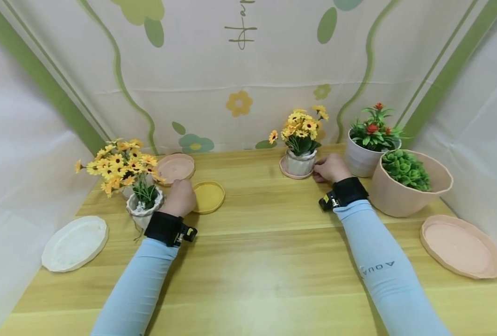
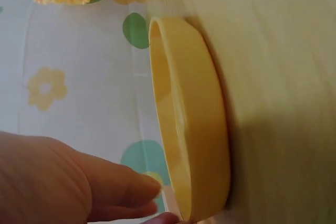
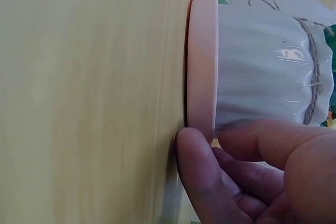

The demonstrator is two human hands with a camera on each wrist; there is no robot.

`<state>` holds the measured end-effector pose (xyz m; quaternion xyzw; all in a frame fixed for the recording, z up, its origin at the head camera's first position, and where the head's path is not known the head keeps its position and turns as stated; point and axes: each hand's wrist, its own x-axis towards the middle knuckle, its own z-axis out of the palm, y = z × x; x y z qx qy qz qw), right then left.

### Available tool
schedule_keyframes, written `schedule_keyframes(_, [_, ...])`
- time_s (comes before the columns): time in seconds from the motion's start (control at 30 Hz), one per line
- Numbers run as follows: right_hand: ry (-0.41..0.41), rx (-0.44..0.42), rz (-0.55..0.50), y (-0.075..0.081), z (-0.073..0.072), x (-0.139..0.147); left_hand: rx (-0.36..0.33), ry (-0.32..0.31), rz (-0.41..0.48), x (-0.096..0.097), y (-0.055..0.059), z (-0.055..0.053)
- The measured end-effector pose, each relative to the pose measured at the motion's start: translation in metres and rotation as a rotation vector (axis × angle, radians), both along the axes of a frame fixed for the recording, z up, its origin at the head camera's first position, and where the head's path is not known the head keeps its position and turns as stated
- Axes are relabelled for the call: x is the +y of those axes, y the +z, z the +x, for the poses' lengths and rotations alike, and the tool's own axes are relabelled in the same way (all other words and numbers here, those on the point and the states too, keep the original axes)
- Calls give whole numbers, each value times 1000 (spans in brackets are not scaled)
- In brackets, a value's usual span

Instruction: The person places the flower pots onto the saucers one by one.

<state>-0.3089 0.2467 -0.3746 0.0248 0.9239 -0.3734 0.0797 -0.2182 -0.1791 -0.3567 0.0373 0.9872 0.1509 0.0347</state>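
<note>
My right hand (image 1: 330,169) pinches the near right edge of a small pink saucer (image 3: 202,66), with one digit at its underside and another at its rim. A white ruffled pot (image 1: 300,163) tied with twine stands upright on that saucer, holding yellow flowers (image 1: 301,126). On the left, my left hand (image 1: 180,198) is at the left edge of a yellow saucer (image 1: 209,198). Its fingers (image 2: 128,184) reach loosely beside the rim in the left wrist view. Just left of this hand is another white pot (image 1: 141,215) with yellow flowers (image 1: 118,163), partly covered by the hand.
A pink saucer (image 1: 177,168) lies behind the left hand, and a white scalloped plate (image 1: 75,242) at the far left. At right stand a white pot with red flowers (image 1: 359,156), a large pink pot (image 1: 393,198) with a green plant, and a pink tray (image 1: 463,245).
</note>
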Motion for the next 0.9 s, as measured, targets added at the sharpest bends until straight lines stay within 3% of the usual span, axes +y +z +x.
schedule_keyframes(0.37, [1,-5,-41,-2,-2,0,-53,29,-19,-7,-3,-3])
schedule_keyframes(0.57, [-6,-20,-60,-5,-3,1,-96,54,29,-7,-4,-3])
schedule_keyframes(0.73, [-29,-63,-138,-6,-5,0,-96,47,60,-7,-5,-3])
schedule_keyframes(0.9, [-30,-67,-143,-6,-6,-1,-103,57,110,-6,-6,-3])
